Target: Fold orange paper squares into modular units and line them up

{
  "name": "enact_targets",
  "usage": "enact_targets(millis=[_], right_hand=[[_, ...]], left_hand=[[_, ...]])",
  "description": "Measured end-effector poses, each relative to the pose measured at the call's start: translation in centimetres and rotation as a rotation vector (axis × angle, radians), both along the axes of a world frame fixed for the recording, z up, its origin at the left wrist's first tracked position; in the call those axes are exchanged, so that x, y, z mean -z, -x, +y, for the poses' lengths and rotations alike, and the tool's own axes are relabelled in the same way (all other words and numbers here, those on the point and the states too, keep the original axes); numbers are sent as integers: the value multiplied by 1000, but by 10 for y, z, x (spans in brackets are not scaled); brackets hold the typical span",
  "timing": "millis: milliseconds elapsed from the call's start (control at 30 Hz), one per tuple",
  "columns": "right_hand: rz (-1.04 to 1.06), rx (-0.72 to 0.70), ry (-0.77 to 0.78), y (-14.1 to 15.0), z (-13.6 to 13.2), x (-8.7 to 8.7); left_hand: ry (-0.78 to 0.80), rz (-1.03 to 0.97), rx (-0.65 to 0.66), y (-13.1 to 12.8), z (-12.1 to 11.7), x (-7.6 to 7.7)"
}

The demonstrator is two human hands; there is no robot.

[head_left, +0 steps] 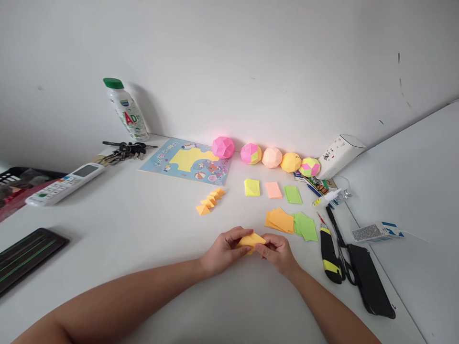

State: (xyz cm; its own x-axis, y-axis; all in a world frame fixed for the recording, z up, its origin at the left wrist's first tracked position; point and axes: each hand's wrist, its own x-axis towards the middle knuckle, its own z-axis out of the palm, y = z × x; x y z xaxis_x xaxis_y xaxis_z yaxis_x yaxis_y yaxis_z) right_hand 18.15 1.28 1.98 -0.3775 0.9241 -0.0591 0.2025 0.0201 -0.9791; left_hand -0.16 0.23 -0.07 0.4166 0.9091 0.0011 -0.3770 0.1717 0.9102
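Note:
Between my two hands is a folded piece of orange paper (253, 240), held just above the table. My left hand (225, 249) pinches its left side, thumb in front and fingers behind. At the right corner, my right hand (277, 252) grips it between thumb and fingers. Beyond my hands lies a row of folded orange paper pieces (210, 201). Fanned orange paper squares (280, 221) lie close by, with green paper squares (305, 226) beside them. Farther back are small stacks of yellow paper (252, 188), pink paper (273, 190) and green paper (293, 194).
Several faceted paper balls (271, 157) line the wall beside a white box (340, 155). At right lie a utility knife (330, 258), scissors (344, 263) and a black phone (371, 281). A bottle (128, 112), keys (127, 150), remote (66, 184) and illustrated sheet (161, 160) are at left.

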Motion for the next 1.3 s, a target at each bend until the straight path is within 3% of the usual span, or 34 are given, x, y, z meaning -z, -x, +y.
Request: enact_targets(millis=[267,467,600,1300], right_hand=[[-24,-12,-46,-1,0,2],[-8,2,-53,-1,-1,4],[-26,17,-68,-2,-1,5],[49,66,-209,-3,1,8]], left_hand=[[-34,81,0,1,1,5],[-220,446,-27,2,1,6],[-284,558,-40,3,0,0],[-179,467,3,3,1,-6]])
